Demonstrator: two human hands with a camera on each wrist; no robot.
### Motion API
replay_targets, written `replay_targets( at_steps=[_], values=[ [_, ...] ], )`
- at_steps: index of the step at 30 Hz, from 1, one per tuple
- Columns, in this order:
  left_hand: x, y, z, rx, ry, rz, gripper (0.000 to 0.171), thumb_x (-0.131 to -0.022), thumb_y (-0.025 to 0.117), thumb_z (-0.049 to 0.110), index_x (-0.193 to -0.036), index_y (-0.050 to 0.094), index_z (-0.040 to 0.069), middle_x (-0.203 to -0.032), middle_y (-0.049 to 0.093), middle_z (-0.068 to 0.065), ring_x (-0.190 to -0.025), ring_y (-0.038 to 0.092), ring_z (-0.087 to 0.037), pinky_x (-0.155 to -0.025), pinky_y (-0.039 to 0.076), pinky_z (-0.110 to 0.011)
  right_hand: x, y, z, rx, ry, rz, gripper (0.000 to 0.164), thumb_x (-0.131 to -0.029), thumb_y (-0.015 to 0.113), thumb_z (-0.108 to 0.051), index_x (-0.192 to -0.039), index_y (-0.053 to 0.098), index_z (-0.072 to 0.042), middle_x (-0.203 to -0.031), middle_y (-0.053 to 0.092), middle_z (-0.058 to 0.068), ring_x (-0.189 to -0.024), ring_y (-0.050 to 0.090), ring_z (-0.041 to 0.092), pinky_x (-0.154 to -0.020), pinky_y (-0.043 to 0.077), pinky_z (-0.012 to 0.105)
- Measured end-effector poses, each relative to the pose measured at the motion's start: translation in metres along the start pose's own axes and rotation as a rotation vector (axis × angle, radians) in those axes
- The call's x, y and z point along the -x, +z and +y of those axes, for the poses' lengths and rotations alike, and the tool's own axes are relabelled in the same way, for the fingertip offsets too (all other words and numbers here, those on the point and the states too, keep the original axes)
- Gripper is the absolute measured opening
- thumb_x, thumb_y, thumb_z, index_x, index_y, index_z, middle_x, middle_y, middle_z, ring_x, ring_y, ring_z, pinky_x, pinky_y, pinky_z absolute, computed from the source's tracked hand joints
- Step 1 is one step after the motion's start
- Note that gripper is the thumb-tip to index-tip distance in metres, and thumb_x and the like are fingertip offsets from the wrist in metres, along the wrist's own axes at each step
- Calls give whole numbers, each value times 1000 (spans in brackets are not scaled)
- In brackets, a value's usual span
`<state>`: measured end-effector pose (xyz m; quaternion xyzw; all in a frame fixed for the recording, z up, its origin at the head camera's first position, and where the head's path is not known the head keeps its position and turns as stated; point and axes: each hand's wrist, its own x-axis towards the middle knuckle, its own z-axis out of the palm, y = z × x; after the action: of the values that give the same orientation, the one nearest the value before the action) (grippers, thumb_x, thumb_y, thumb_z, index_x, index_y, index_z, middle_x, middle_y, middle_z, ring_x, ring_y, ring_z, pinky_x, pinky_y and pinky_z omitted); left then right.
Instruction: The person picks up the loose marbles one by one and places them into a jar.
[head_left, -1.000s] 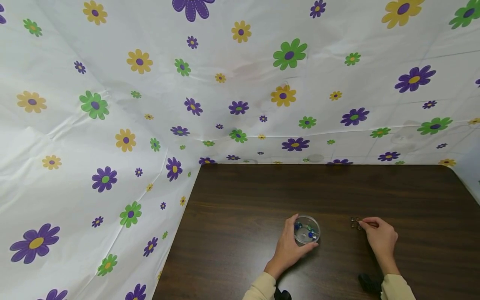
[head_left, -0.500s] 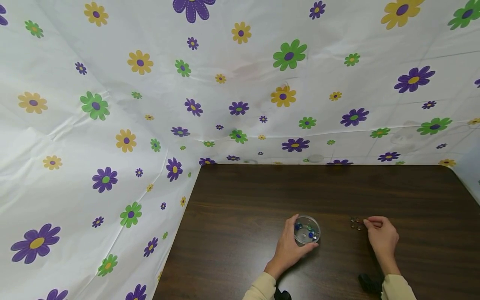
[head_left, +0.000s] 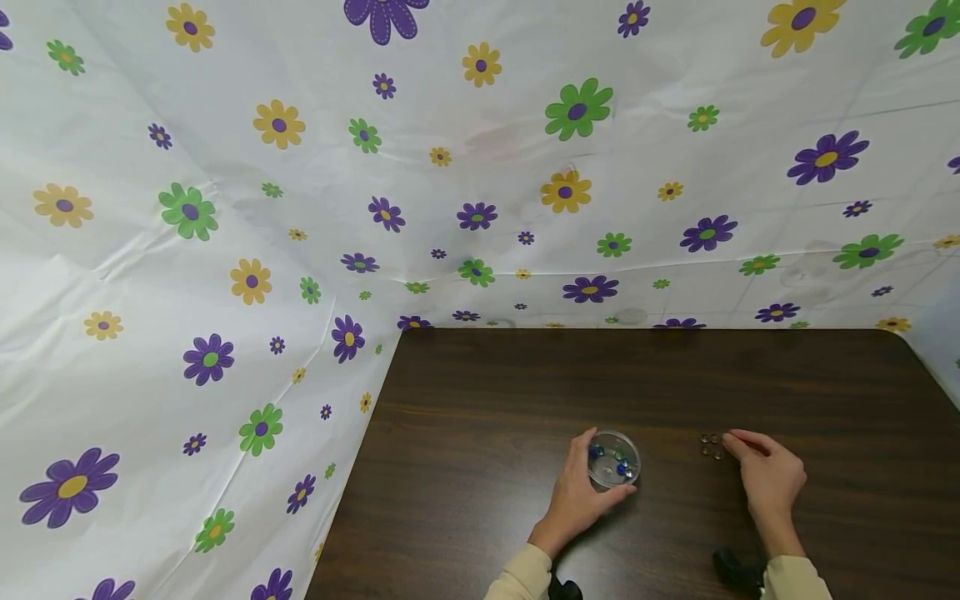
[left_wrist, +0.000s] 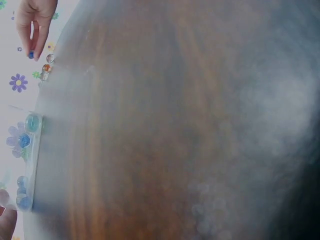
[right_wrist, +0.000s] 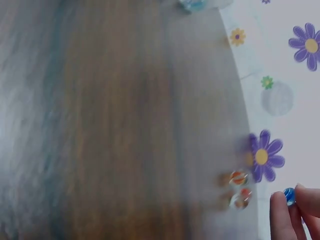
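My left hand curls around the near left side of a clear round container, thumb and fingers at its wall. Blue and green glass marbles lie inside; a teal marble shows through the wall in the left wrist view. Between thumb and fingertips, my right hand pinches a blue marble. Just left of those fingertips, a small cluster of clear marbles with orange and brown swirls rests on the table. In the left wrist view, the pinched marble hangs above the cluster.
The dark wood table reaches back to a white flower-printed sheet hanging behind and on the left. Black wrist straps with mounts sit at both wrists, beside pale yellow sleeves.
My right hand's fingertips have drawn back from over the marble cluster to just right of it, then shifted slightly left and away. The left hand and container have stayed still.
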<state>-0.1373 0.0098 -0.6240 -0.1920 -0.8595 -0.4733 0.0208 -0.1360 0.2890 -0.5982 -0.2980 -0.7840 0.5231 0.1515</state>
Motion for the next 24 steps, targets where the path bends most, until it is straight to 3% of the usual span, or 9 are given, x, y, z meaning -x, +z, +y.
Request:
replay_targets(
  at_steps=[9,19,24],
  values=[
    [0,-1,1,-2,3,3,94,-86,85,43,-157,34,11,-147,50,-8,-128,57,-25,-101,49,-40,6,4,-15,-38,-32,-7,30,-92,81,-23,-106,79,3,-73,58,-38,-74,54,-15,-64,42,10],
    [1,0,1,-2,3,9,94,-85,85,44,-158,34,13,-146,51,-6,-127,57,-23,-100,50,-39,24,15,-29,-46,-17,-98,31,-91,83,-25,-107,80,1,-78,62,-33,-73,59,-6,-59,44,19],
    [0,-1,1,-10,11,17,95,-85,85,45,-158,34,12,-146,51,-5,-127,57,-24,-100,50,-39,34,23,-39,-35,-59,-125,30,-90,83,-24,-106,80,1,-81,64,-31,-73,59,-8,-63,47,16]
  ],
)
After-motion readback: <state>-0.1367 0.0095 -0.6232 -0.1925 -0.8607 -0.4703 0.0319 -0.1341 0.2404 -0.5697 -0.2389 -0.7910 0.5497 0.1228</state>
